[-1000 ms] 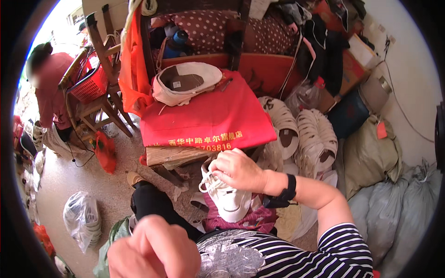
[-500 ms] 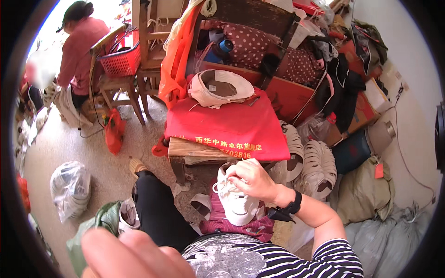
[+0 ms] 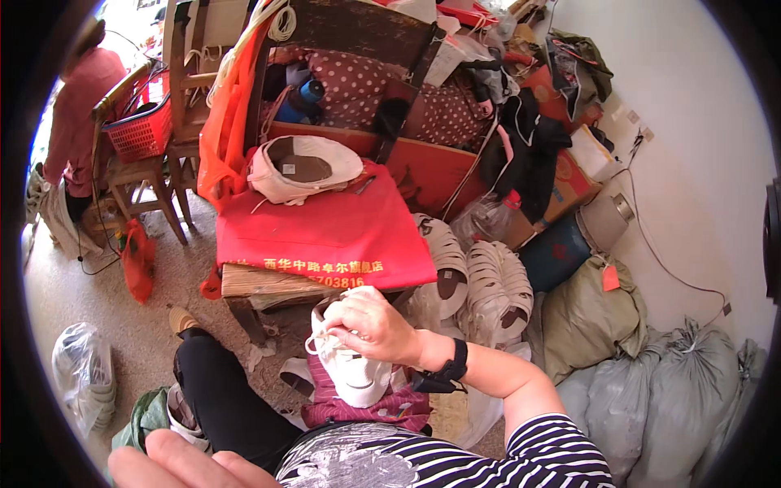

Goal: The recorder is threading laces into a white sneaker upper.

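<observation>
The white shoe [image 3: 351, 370] sits low in the middle of the frame, over her lap, toe down. Her right hand [image 3: 376, 325] is curled over its top, fingers pinched on the laces. Her left hand [image 3: 183, 465] shows at the bottom edge, holding nothing, fingers loosely bent. Just above stands a bench under a red cloth [image 3: 325, 232].

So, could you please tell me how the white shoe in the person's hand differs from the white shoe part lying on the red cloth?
The white shoe is gripped by the right hand over the lap; the shoe upper lies untouched on the red cloth. The held shoe stands toe-down and looks assembled; the upper lies flat and open, showing a brown inside. Both are white.
</observation>
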`<state>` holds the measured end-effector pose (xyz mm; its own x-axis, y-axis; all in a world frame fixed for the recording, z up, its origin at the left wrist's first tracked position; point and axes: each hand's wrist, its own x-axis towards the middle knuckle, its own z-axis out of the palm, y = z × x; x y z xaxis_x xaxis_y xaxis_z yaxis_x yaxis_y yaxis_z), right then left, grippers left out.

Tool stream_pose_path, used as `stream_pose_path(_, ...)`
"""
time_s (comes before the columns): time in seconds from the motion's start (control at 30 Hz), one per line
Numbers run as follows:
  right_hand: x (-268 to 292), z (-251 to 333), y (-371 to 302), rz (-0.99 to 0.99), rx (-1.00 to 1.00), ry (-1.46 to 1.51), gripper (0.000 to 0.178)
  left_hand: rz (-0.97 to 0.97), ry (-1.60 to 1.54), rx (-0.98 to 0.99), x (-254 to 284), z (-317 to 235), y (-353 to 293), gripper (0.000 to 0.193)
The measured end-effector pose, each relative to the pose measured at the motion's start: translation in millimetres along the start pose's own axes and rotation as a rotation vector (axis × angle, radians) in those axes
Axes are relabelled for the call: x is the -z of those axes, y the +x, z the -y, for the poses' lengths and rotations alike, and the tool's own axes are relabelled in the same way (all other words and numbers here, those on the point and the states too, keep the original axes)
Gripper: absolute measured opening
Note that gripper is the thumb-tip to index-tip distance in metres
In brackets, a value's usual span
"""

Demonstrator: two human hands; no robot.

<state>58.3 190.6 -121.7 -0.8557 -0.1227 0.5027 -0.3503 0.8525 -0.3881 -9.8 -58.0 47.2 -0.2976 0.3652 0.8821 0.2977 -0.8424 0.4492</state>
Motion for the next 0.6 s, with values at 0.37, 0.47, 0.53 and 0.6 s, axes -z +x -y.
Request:
stream_pose_path(0.37, 5.9, -4.0, -10.2, 0.026, -0.060, -0.001, 0.012, 0.656, -0.557, 0.141, 63.3, 35.9, 30.7, 0.050)
stream_pose_path(0.47, 1.8, -18.6, -24.0, 0.009, -0.055, -0.115, 0.017, 0.116, -0.500, 0.349, 51.6, 36.1, 9.4, 0.038)
stream_pose_path(0.53, -0.6, -24.5, -26.9, -0.006, -0.019, -0.165, 0.017, -0.275, -0.376, 0.495, 46.8, 24.6, -16.7, 0.031)
stream_pose_path(0.6, 9.8, -34.6, -41.7, 0.006, -0.221, -0.109, 0.011, -0.650, -0.284, 0.654, 46.9, 49.1, -50.9, 0.025)
